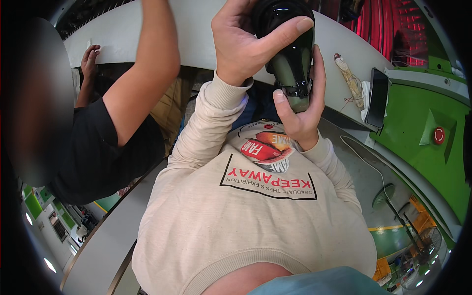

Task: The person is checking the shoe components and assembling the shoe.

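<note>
Both my hands are wrapped round a dark green, glossy bottle point(287, 66), held up in front of my chest above the near edge of the white work surface point(196, 34). My left hand point(241, 46) grips its wide upper part, with the thumb stretched across the glossy side. Lower down, my right hand point(307, 110) closes round the narrower end, fingers along its right side and thumb on the left. A dark ring circles this narrow end. The wide end runs up to the picture's top edge, and my left fingers are partly hidden behind the bottle.
Close on my left, a person in a black shirt point(103, 152) reaches an arm over the work surface. To the right are a worn, wrapped stick point(350, 81), a black phone-like slab point(377, 98) and a green machine point(418, 142) with a red button point(439, 135).
</note>
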A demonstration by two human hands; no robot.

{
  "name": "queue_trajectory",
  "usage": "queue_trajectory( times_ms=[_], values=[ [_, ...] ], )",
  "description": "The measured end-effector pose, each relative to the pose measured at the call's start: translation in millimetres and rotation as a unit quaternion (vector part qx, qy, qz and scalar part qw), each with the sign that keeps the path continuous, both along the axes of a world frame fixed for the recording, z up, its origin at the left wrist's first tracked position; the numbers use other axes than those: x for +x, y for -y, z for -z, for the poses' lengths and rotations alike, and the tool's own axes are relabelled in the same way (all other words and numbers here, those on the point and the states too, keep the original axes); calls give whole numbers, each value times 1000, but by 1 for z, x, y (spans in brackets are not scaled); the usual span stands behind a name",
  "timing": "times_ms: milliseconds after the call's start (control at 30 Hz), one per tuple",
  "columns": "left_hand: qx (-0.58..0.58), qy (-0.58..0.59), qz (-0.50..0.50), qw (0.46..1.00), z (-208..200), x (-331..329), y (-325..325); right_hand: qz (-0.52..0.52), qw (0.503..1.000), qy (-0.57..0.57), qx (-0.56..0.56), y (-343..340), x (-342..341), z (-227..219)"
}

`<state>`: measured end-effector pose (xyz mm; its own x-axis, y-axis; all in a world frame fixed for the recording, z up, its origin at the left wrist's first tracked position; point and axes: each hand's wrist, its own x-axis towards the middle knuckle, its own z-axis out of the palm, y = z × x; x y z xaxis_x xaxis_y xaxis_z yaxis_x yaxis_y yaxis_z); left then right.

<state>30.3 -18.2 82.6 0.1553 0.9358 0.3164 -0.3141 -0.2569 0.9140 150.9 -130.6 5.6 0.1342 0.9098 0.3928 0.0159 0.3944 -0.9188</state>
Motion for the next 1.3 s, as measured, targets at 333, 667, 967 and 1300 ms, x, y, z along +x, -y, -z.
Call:
queue_trajectory(
  times_ms=[333, 667, 967, 1300],
  values=[
    [0, 2, 6, 1000, 0, 0, -1, -5, 1000, -21, -14, -1, -2, 2],
    [17, 7, 4, 1000, 2, 1, -2, 2, 1000, -13, -9, -2, -1, 4],
    [42, -10, 0, 999, 4, 2, -2, -4, 999, -45, -20, 0, -1, 4],
    [14, 59, 7, 998, 14, -3, -18, 8, 999, -45, -29, 1, -2, 5]
  ],
)
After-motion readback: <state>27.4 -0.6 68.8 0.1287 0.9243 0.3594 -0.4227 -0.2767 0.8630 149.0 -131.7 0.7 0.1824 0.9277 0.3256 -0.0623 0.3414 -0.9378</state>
